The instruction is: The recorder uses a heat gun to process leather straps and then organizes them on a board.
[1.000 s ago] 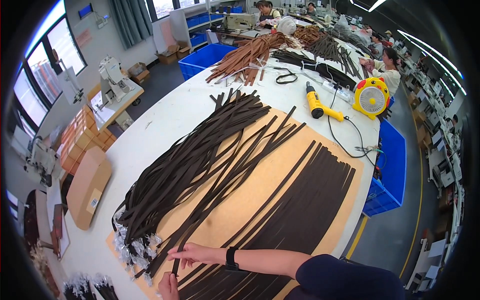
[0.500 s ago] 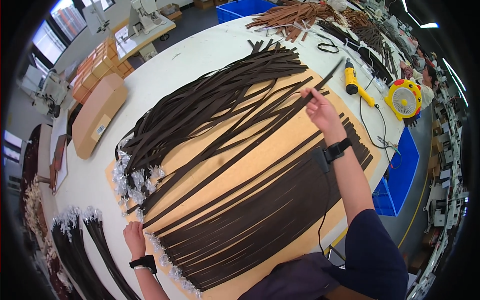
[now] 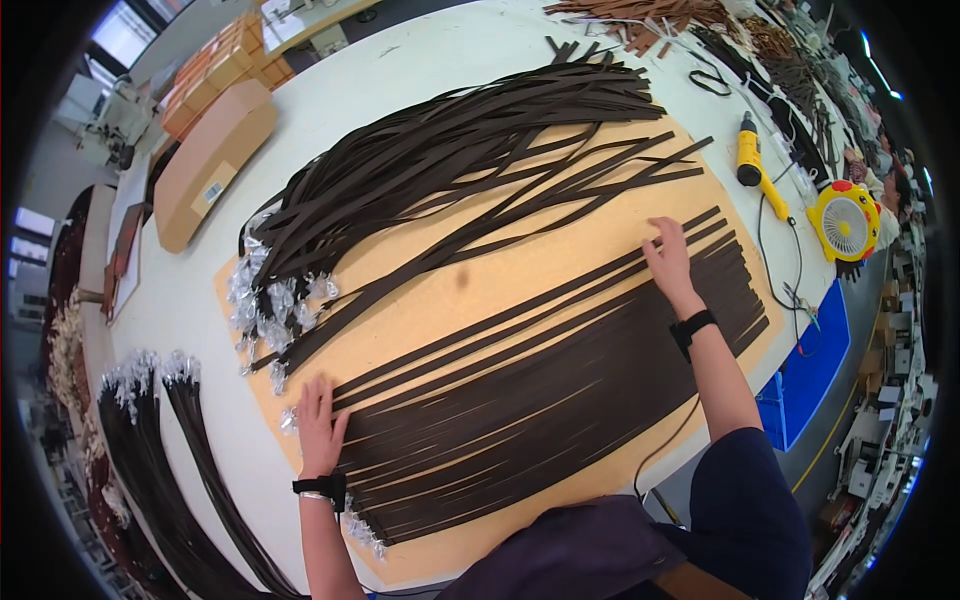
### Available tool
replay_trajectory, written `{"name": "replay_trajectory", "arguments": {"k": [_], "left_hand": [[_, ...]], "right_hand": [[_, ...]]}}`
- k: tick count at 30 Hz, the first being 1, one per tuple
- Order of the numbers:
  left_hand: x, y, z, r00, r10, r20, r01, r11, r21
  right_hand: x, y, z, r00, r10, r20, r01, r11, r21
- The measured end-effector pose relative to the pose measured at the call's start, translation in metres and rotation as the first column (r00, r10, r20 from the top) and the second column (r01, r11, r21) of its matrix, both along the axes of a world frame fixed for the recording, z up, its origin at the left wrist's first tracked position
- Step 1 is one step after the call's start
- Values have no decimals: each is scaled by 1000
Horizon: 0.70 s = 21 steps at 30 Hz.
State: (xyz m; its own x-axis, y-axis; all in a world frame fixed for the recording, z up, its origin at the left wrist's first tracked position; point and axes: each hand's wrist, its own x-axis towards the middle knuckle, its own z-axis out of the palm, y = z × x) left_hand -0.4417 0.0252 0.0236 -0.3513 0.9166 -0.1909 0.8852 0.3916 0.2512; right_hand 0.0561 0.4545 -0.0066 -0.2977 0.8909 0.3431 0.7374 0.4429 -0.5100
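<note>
Flat dark brown straps (image 3: 530, 400) lie side by side in a row on a tan board (image 3: 500, 285). Clear plastic wraps (image 3: 362, 530) cover their left ends. My left hand (image 3: 321, 430) rests open, fingers spread, over the wrapped ends of the uppermost straps. Toward the right ends of those straps, my right hand (image 3: 670, 265) touches them with its fingers apart and slightly bent. Farther off lies a tangled pile of similar straps (image 3: 450, 165), its wrapped ends (image 3: 265, 290) bunched at the left.
Two bundles of dark straps (image 3: 150, 460) hang at the table's left edge. A cardboard piece (image 3: 215, 165) lies at far left. On the right are a yellow heat tool (image 3: 749, 155), a yellow fan (image 3: 843, 222), loose cables (image 3: 797, 285) and a blue bin (image 3: 815, 360). Brown straps (image 3: 640, 15) lie at the back.
The strap stretched between my hands now lies along the row's upper side. My right hand has come down and nearer; my left has shifted right and spread its fingers. The view has shifted.
</note>
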Motion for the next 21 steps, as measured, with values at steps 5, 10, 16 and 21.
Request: {"name": "replay_trajectory", "arguments": {"k": [5, 10, 16, 21], "left_hand": [[1, -4, -3, 999, 20, 45, -22, 998, 58], [-31, 26, 10, 984, 175, -30, -156, 932, 329], [-63, 59, -1, 967, 251, -46, -239, 954, 181], [-72, 62, 8, 975, 218, 52, -224, 933, 282]], "right_hand": [[-42, -31, 21, 837, 292, 463, -152, 937, -316], [-134, -25, 55, 854, 513, 81, -469, 829, -305], [-275, -79, 25, 740, 662, -117, -645, 651, -400], [-323, -117, -1, 662, 719, -212, -639, 394, -661]]}}
